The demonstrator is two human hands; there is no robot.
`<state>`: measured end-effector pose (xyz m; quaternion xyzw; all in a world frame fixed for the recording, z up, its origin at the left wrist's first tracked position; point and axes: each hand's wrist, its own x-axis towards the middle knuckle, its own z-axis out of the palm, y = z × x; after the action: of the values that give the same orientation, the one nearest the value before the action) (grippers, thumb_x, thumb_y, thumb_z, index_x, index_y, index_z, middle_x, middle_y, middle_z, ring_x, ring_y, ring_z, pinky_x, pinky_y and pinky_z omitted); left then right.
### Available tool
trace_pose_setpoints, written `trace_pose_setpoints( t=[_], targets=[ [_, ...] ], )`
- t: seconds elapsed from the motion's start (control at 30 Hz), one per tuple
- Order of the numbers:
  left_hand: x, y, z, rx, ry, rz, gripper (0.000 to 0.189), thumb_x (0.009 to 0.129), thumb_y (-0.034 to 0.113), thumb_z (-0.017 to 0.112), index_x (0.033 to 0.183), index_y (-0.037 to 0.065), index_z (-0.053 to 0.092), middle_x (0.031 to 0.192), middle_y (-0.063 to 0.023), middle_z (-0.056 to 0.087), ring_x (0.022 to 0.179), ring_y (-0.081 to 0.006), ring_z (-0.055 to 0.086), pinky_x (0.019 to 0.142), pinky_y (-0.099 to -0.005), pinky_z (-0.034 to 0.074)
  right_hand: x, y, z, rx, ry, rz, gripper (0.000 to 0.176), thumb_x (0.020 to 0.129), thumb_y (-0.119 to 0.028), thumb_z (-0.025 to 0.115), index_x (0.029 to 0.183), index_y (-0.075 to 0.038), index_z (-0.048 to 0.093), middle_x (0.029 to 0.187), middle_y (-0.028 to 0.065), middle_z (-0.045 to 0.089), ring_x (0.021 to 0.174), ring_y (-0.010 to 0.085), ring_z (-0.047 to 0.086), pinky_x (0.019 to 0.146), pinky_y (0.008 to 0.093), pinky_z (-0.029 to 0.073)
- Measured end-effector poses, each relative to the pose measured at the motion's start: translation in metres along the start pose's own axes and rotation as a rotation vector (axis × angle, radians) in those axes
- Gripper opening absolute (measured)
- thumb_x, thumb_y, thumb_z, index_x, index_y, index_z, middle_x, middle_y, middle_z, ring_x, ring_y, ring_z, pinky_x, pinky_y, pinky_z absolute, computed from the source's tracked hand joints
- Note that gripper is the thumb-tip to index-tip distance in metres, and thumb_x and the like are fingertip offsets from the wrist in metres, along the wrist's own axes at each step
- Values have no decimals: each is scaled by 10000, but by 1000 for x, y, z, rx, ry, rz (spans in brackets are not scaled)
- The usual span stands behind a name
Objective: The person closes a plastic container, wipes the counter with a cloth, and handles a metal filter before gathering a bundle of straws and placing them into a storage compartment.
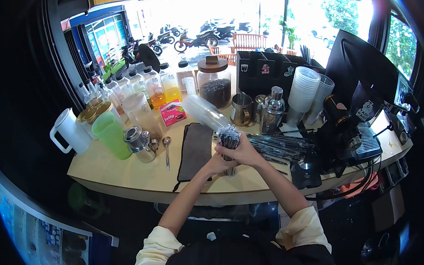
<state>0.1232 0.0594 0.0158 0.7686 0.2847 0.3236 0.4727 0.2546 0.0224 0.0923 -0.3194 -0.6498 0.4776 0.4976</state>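
Both of my hands are wrapped around an upright bundle of black straws in clear wrappers [229, 136], above the counter's front part. My right hand [244, 151] grips it higher up, and my left hand [217, 165] closes around it lower down. More wrapped black straws [281, 146] lie in a loose pile just right of my hands. A clear plastic sleeve of what look like lids [204, 112] lies behind the bundle. To the left, a folded dark grey cloth [195, 153] is spread flat on the wooden counter [109, 168].
A spoon [166, 152], a steel pot [140, 145], a green pitcher [112, 134] and a white jug [71, 131] stand or lie leftward. Behind are bottles [168, 84], a jar [214, 84], a shaker [273, 111] and stacked cups [304, 91]. A black coffee machine [346, 134] occupies the right.
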Motion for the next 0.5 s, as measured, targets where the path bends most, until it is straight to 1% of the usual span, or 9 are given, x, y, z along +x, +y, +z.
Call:
trace_pose_setpoints(
  t=[0.07, 0.13, 0.17, 0.23, 0.27, 0.3, 0.37, 0.4, 0.5],
  targets=[
    [5, -10, 8, -32, 39, 5, 661, 728, 163, 745, 1285, 33, 413, 1215, -104, 497, 1097, -203, 517, 953, -348, 406, 2, -2, -1, 63, -7, -33, 213, 735, -97, 750, 875, -24, 608, 776, 15, 626, 718, 72, 580, 680, 257, 487],
    [7, 0, 16, -162, 208, 92, 620, 736, 170, 744, 1250, 9, 437, 1152, -107, 540, 1039, -211, 554, 902, -329, 447, 3, -9, -1, 49, 62, -65, 213, 735, -96, 750, 874, -24, 606, 773, 16, 625, 716, 78, 585, 677, 256, 488],
    [7, 4, 15, -165, 203, 94, 620, 736, 170, 744, 1250, 9, 437, 1152, -107, 540, 1039, -211, 554, 902, -329, 447, 4, -11, -2, 36, 126, -101, 214, 734, -95, 750, 873, -24, 603, 771, 17, 624, 715, 84, 590, 674, 254, 489],
    [6, 27, 11, -17, 179, 88, 586, 730, 161, 755, 1205, -15, 461, 1036, -96, 604, 947, -209, 602, 838, -299, 483, 7, -15, -6, 86, 162, -49, 222, 742, -79, 737, 896, -13, 592, 774, 28, 623, 716, 97, 600, 673, 261, 493],
    [5, 32, 7, -5, 90, 42, 477, 738, 145, 753, 1117, -27, 521, 924, -79, 643, 875, -184, 632, 812, -291, 504, 8, -17, -9, 182, 115, -17, 261, 753, -49, 720, 951, -10, 555, 802, 47, 613, 734, 115, 603, 680, 271, 500],
    [4, 32, 5, -8, 85, 45, 477, 738, 145, 753, 1117, -27, 521, 924, -79, 643, 875, -184, 632, 812, -291, 504, 9, -18, -12, 278, 68, 14, 305, 764, -18, 703, 1006, -7, 518, 829, 67, 603, 751, 134, 606, 687, 281, 508],
    [3, 30, 1, -450, -192, 117, 371, 749, 129, 744, 1032, -11, 550, 848, -85, 638, 729, -157, 639, 670, -272, 527, 12, -16, -17, 313, 52, -7, 277, 779, -12, 677, 1004, 1, 515, 834, 82, 604, 749, 154, 611, 681, 284, 512],
    [0, 31, -2, -568, -270, 61, 363, 768, 115, 732, 1055, -17, 554, 889, -102, 644, 799, -177, 649, 748, -292, 542, 12, -18, -18, 365, 55, 1, 272, 780, -10, 672, 1003, 1, 516, 830, 80, 603, 753, 159, 613, 681, 285, 512],
    [-3, 37, -4, -563, -240, -23, 312, 808, 113, 701, 1050, -22, 558, 894, -104, 642, 831, -182, 647, 759, -316, 546, 11, -23, -16, 436, 74, -4, 320, 775, -22, 677, 1052, 19, 524, 881, 103, 625, 823, 190, 630, 722, 302, 522]
  ],
)
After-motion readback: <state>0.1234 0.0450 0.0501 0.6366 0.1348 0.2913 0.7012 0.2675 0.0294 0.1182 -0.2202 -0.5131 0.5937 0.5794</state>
